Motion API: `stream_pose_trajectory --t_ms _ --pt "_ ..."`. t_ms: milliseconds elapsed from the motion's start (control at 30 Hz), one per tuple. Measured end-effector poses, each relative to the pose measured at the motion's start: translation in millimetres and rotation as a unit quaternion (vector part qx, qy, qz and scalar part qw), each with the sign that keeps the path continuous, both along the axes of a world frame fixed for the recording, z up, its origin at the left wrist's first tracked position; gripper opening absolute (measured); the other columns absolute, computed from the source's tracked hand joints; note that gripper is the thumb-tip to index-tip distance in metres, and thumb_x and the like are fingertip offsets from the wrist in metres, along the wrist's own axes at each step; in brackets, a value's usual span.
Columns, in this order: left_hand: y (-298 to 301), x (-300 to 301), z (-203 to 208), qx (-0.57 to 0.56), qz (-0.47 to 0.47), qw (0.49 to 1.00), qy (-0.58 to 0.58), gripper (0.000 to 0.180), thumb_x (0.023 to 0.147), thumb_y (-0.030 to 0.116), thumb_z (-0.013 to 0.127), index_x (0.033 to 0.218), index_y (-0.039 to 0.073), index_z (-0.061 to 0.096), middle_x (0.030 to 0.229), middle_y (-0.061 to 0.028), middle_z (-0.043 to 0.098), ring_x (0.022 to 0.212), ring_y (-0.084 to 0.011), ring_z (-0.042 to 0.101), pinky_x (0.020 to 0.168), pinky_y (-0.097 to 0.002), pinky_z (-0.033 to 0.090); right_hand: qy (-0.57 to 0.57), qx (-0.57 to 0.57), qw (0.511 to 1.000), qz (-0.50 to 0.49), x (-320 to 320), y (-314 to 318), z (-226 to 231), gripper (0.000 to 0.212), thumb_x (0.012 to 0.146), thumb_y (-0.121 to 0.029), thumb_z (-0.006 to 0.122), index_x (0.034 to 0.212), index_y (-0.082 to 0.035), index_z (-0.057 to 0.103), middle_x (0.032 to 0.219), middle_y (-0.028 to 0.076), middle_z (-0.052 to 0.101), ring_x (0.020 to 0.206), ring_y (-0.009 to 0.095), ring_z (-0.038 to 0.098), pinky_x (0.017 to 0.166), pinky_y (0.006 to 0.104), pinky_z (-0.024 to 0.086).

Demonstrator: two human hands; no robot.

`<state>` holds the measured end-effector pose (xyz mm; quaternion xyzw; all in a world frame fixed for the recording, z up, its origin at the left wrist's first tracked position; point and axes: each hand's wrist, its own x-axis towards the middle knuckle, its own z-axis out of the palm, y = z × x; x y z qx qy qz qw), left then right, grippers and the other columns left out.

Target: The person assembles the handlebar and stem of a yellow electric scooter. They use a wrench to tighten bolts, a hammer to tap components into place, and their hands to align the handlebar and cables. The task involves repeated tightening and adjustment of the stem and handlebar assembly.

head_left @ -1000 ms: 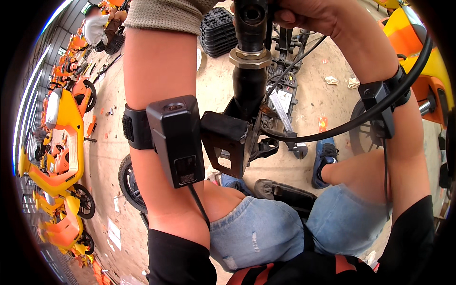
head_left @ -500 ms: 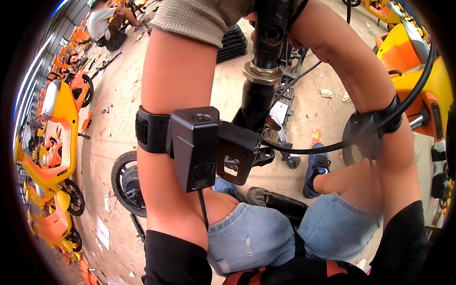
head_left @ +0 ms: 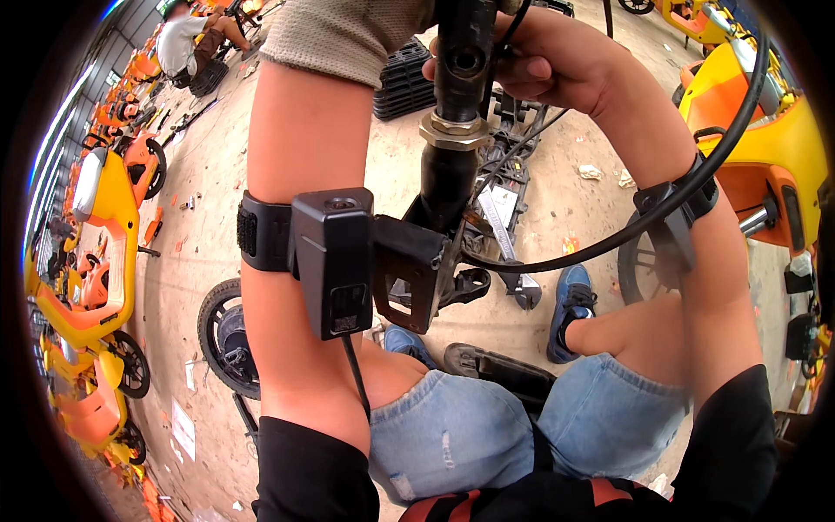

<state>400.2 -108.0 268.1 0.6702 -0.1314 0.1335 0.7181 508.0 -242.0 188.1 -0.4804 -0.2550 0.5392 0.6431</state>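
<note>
My right hand is closed around the top of a black steering tube, just above its metal collar nut. My left hand wears a beige knit glove and reaches to the same tube top; its fingers are cut off by the upper edge. A black box is strapped to my left forearm. Below the tube hangs a black bracket. A black cable loops from the tube across my right wrist strap. My knees in blue denim shorts straddle the frame.
A loose black wheel lies on the concrete floor at left. Yellow-and-orange scooters line the left side, and another stands at right. Stacked black crates sit beyond the tube. A person crouches far off at upper left.
The view has drawn closer to the tube, so my forearms and the collar nut look larger. Both hands stay at the tube's top.
</note>
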Motion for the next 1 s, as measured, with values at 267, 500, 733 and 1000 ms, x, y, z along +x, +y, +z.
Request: stream_pose_trajectory --t_ms 267,500,733,1000 --pt "1.8 8.0 -5.2 0.027 -0.002 1.0 -0.01 0.061 0.09 0.069 0.048 0.084 0.009 0.056 0.065 -0.0019 0.057 0.051 -0.0131 0.055 0.046 -0.0273 0.049 -0.131 -0.006 0.989 -0.069 -9.9 8.7 5.5 0.011 0.093 -0.013 0.058 0.085 -0.008 0.066 0.066 -0.002 0.061 0.041 0.004 0.042 0.037 0.0191 0.029" --pt "-3.4 -4.7 0.1 0.025 -0.013 1.0 -0.012 0.061 0.09 0.069 0.049 0.084 0.008 0.056 0.066 -0.0028 0.057 0.054 -0.0132 0.056 0.048 -0.0262 0.049 -0.305 0.025 0.94 -0.15 -30.6 13.5 15.5 0.01 0.09 -0.015 0.061 0.084 -0.009 0.067 0.065 -0.002 0.061 0.042 0.005 0.044 0.037 0.0202 0.029" --pt "-2.0 10.6 -4.8 0.042 -0.021 0.998 -0.045 0.059 0.091 0.066 0.051 0.085 0.007 0.058 0.067 -0.0027 0.058 0.054 -0.0126 0.056 0.048 -0.0263 0.048 -0.322 0.02 0.932 -0.163 -31.5 8.1 15.9 0.011 0.09 -0.016 0.061 0.084 -0.009 0.068 0.065 -0.001 0.061 0.042 0.006 0.045 0.037 0.0206 0.029" --pt "-1.4 2.4 -2.9 0.036 -0.015 0.999 -0.03 0.057 0.092 0.064 0.052 0.087 0.007 0.059 0.068 -0.0022 0.058 0.054 -0.0118 0.055 0.049 -0.0268 0.047 -0.325 0.014 0.927 -0.189 -32.9 16.0 16.6 0.012 0.09 -0.016 0.061 0.084 -0.009 0.068 0.064 0.0 0.061 0.041 0.006 0.045 0.037 0.021 0.029"
